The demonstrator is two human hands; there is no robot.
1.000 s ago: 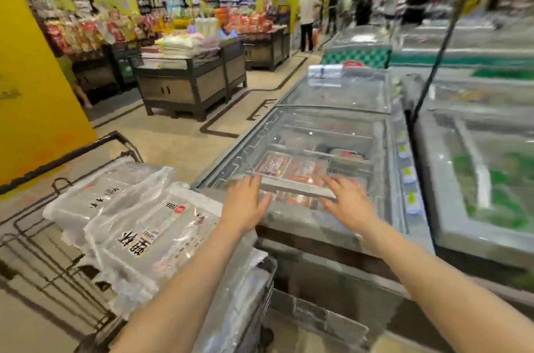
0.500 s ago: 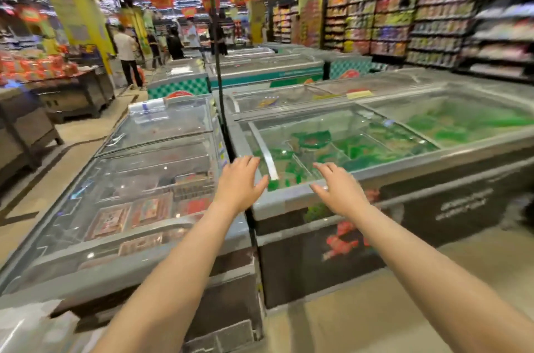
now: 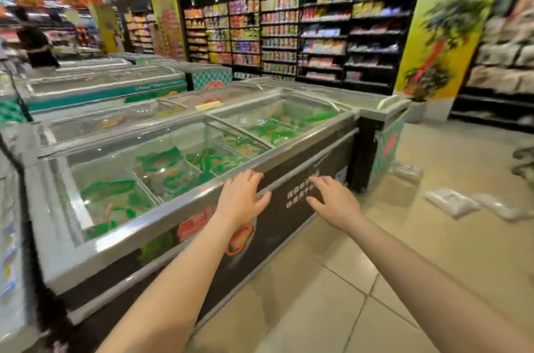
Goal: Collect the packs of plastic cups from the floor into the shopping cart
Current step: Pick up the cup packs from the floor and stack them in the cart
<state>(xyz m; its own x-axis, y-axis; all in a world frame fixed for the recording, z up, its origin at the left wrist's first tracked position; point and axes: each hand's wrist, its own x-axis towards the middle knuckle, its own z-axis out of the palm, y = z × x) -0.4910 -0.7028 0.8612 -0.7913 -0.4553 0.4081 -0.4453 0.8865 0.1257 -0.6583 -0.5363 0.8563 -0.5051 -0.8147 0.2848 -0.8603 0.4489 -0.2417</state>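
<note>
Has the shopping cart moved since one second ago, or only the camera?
Cannot tell. The cart is out of view now. The freezer has slid left in frame, so the head turned right toward the packs on the floor.

Cup packs (image 3: 450,202) on floor (image 3: 332,309) right of freezer (image 3: 173,222) (shelves (image 3: 289,34) behind).

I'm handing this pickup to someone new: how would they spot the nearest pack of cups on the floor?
Find the long chest freezer with green packets under glass and follow its front to the far right corner. On the tan floor just past it lies a pack of cups, flat, whitish and nearest the freezer; a second pack trails off right.
</note>
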